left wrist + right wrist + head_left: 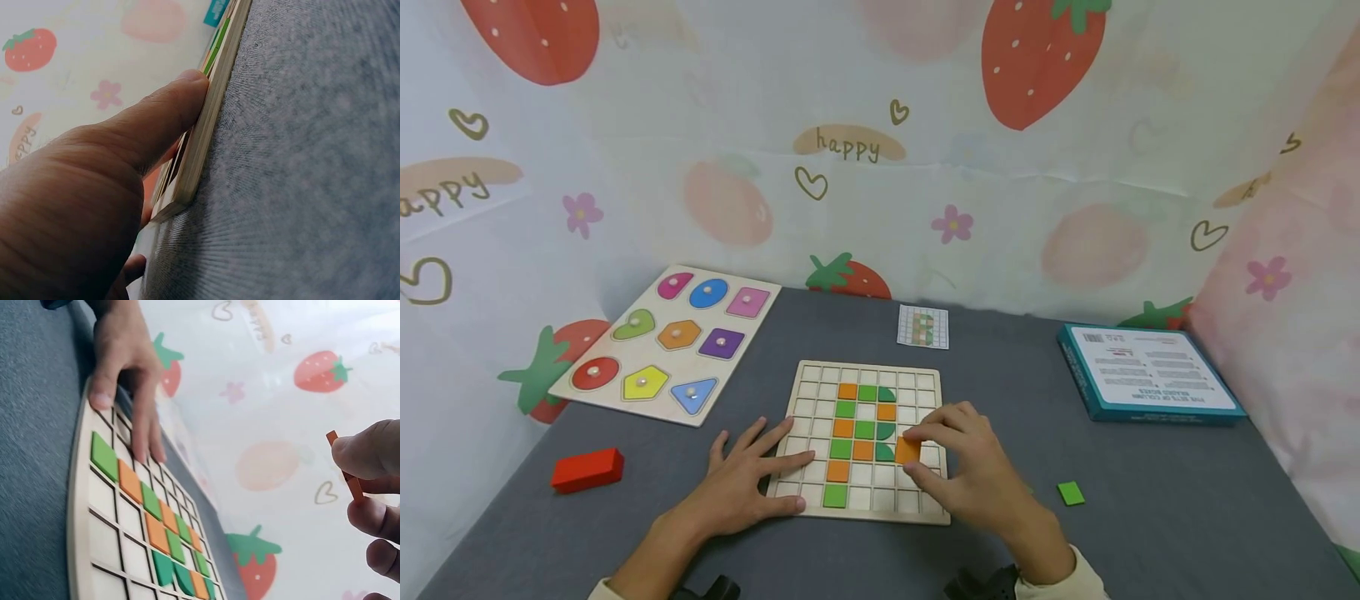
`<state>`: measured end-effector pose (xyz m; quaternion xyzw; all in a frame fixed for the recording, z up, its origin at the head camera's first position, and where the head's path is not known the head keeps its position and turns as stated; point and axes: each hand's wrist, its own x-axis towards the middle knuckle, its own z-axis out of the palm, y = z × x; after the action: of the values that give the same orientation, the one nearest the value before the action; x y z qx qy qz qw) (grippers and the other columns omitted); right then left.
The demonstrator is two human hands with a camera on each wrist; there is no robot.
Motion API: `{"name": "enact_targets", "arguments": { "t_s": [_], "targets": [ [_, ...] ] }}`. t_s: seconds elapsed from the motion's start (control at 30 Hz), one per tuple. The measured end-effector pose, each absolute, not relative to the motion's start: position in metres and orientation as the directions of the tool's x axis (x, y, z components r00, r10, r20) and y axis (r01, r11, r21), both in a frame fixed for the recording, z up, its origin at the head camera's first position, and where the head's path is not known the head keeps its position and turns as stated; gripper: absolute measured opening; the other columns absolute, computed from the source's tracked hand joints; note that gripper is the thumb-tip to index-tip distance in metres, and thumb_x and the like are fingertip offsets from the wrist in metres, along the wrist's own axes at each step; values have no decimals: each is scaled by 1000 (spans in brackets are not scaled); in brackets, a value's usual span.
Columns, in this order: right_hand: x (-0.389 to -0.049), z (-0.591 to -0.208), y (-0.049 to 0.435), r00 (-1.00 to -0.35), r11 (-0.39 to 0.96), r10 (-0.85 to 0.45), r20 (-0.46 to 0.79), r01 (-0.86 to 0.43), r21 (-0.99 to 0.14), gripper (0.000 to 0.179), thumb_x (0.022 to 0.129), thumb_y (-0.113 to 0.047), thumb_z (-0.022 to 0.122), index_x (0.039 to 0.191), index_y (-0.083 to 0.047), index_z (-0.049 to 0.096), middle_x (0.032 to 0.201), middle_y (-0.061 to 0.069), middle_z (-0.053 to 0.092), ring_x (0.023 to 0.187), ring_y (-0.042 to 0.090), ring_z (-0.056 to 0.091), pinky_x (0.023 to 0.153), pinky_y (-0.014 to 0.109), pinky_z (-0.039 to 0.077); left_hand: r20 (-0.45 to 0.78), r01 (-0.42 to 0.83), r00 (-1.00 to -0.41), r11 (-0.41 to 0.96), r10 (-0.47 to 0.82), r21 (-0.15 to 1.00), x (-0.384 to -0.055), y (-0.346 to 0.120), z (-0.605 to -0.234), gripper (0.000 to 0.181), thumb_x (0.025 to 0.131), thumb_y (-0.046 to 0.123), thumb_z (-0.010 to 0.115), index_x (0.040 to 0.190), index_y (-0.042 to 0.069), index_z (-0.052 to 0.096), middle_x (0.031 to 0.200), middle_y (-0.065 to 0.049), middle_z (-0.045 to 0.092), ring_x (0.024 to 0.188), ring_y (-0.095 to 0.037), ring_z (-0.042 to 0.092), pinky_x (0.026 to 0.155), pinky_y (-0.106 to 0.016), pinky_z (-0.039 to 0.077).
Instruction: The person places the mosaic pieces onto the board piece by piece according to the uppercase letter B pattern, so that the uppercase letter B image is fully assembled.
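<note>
A wooden grid board lies in the middle, some of its cells filled with orange, light green and dark green tiles. My right hand pinches an orange square tile between thumb and fingers above the board's right part. In the right wrist view that orange tile shows edge-on, raised off the grid. My left hand rests with spread fingers on the board's left side. Its thumb lies on the board's near edge in the left wrist view.
A loose green tile lies right of the board. Behind it stands a printed pattern card. A knobbed shape puzzle and a red block are at left. A teal box sits at right, near the fabric wall.
</note>
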<state>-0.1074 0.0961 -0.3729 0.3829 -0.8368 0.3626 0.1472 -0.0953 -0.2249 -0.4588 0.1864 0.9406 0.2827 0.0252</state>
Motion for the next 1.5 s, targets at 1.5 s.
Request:
{"name": "enact_targets", "arguments": {
  "t_s": [1.5],
  "targets": [
    [-110, -446, 51, -766, 609, -612, 196, -614, -502, 22, 82, -28, 78, 103, -20, 75, 96, -11, 58, 89, 11, 46, 78, 37, 37, 62, 344, -928, 779, 369, 524, -96, -224, -461, 64, 79, 62, 68, 134, 30, 61, 155, -7, 29, 140, -43, 14, 99, -72, -5]
  ]
}}
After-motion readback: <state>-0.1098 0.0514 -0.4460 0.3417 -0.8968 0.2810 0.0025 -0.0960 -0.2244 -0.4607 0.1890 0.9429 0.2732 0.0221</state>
